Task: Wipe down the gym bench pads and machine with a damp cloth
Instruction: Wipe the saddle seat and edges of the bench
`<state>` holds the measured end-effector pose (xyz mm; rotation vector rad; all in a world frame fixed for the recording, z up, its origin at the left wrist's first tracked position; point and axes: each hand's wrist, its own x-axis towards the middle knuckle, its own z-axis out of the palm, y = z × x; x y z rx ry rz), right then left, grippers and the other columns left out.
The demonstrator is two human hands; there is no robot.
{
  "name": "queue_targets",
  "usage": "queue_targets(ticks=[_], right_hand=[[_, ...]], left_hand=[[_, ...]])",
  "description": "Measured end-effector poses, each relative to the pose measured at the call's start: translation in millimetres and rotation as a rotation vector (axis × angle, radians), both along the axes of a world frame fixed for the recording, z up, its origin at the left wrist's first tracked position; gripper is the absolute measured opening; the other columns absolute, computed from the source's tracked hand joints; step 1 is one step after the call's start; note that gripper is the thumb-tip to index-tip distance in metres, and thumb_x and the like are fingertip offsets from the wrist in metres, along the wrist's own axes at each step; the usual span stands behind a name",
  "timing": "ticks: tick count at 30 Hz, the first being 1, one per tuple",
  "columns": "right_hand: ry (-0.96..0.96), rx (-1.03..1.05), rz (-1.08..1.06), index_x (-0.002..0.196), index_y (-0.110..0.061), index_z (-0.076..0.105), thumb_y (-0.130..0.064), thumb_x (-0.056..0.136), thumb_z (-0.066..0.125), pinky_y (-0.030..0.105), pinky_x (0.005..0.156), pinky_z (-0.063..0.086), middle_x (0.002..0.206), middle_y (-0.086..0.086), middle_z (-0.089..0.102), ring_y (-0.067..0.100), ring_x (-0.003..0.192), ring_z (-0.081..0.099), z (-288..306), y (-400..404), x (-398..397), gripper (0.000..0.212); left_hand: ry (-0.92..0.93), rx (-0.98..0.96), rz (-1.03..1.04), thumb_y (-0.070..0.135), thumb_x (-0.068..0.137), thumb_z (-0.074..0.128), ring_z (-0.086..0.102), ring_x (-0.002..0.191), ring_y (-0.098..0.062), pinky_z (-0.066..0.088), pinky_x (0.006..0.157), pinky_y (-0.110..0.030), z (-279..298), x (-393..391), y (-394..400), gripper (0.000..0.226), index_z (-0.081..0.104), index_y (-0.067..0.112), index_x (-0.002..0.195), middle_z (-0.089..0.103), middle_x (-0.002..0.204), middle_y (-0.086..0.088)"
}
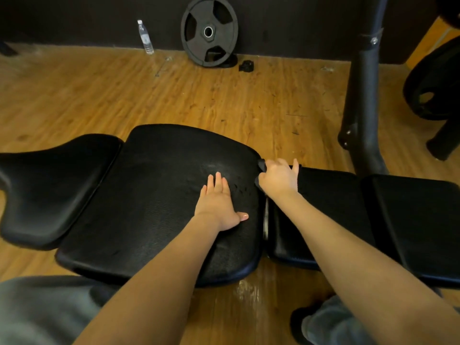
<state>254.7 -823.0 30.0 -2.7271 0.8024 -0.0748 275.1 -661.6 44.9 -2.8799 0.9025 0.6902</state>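
Observation:
A black padded gym bench runs across the view: a wide middle pad, a narrower seat pad on the left and a long pad on the right. My left hand lies flat on the middle pad, fingers straight. My right hand grips a dark cloth at the far right corner of the middle pad, beside the gap between pads. Most of the cloth is hidden under the hand. A faint wet sheen shows on the pad just left of the cloth.
Wooden floor lies beyond the bench. A black weight plate leans on the dark wall, with a water bottle to its left and a small black collar nearby. A black machine post stands at right. My knees are at the bottom.

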Motion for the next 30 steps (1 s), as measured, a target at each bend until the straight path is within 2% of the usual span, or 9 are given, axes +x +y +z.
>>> queue_targets(ticks=[6, 11, 17, 19, 21, 24, 26, 30], right_hand=[[0.033, -0.032, 0.097, 0.124, -0.009, 0.050, -0.021, 0.090, 0.049, 0.046, 0.116, -0.002, 0.125, 0.005, 0.054, 0.016, 0.134, 0.031, 2, 32, -45, 0.036], [0.053, -0.045, 0.146, 0.132, -0.012, 0.043, -0.024, 0.093, 0.046, 0.044, 0.116, 0.001, 0.126, 0.002, 0.054, 0.015, 0.133, 0.031, 2, 59, -92, 0.040], [-0.042, 0.003, 0.164, 0.134, -0.012, 0.039, -0.020, 0.092, 0.047, 0.042, 0.116, 0.003, 0.132, 0.001, 0.049, 0.016, 0.129, 0.039, -8, 80, -132, 0.044], [-0.094, -0.034, 0.165, 0.126, -0.009, 0.050, -0.016, 0.086, 0.057, 0.048, 0.114, 0.014, 0.122, 0.004, 0.057, 0.020, 0.120, 0.050, -12, 84, -138, 0.041], [-0.170, -0.122, 0.160, 0.108, -0.007, 0.061, -0.012, 0.069, 0.074, 0.054, 0.103, 0.033, 0.100, 0.006, 0.067, 0.023, 0.100, 0.064, -21, 83, -136, 0.041], [-0.204, -0.181, 0.148, 0.100, -0.009, 0.064, -0.012, 0.059, 0.080, 0.055, 0.095, 0.042, 0.084, 0.004, 0.067, 0.022, 0.089, 0.066, -30, 75, -123, 0.044], [-0.204, -0.215, 0.126, 0.104, -0.008, 0.062, -0.010, 0.066, 0.074, 0.055, 0.098, 0.039, 0.085, 0.005, 0.065, 0.024, 0.092, 0.063, -28, 65, -104, 0.040], [-0.068, -0.123, 0.058, 0.123, -0.010, 0.043, -0.005, 0.087, 0.046, 0.050, 0.111, 0.013, 0.104, 0.008, 0.057, 0.025, 0.118, 0.041, -10, 29, -38, 0.037]], left_hand=[[-0.005, -0.004, 0.012, 0.062, 0.087, 0.050, -0.015, 0.145, -0.030, 0.000, 0.118, -0.040, 1, -2, -1, 0.105, -0.012, 0.001, 0.148, -0.019, 0.156, -0.015], [-0.008, -0.005, 0.019, 0.061, 0.087, 0.050, -0.013, 0.145, -0.031, 0.002, 0.118, -0.041, 3, -4, -1, 0.106, -0.011, 0.001, 0.149, -0.017, 0.157, -0.015], [-0.030, -0.011, 0.004, 0.062, 0.087, 0.049, -0.011, 0.145, -0.030, 0.005, 0.118, -0.041, 4, -6, 3, 0.104, -0.009, 0.001, 0.149, -0.014, 0.157, -0.015], [-0.030, -0.018, 0.000, 0.063, 0.087, 0.048, -0.011, 0.146, -0.029, 0.005, 0.118, -0.041, 4, -7, 4, 0.104, -0.008, 0.001, 0.150, -0.013, 0.158, -0.015], [-0.041, -0.027, -0.004, 0.064, 0.088, 0.047, -0.010, 0.146, -0.028, 0.005, 0.118, -0.040, 3, -7, 6, 0.103, -0.007, 0.002, 0.150, -0.012, 0.158, -0.013], [-0.059, -0.039, -0.020, 0.064, 0.088, 0.043, -0.009, 0.146, -0.028, 0.005, 0.118, -0.039, 0, -8, 9, 0.100, -0.006, 0.003, 0.150, -0.011, 0.158, -0.013], [-0.063, -0.052, -0.030, 0.065, 0.089, 0.042, -0.009, 0.146, -0.028, 0.004, 0.119, -0.039, -2, -7, 11, 0.100, -0.006, 0.003, 0.150, -0.012, 0.158, -0.012], [-0.063, -0.071, -0.032, 0.065, 0.089, 0.040, -0.012, 0.146, -0.026, 0.001, 0.118, -0.038, -5, -6, 12, 0.098, -0.008, 0.004, 0.150, -0.014, 0.158, -0.011]])
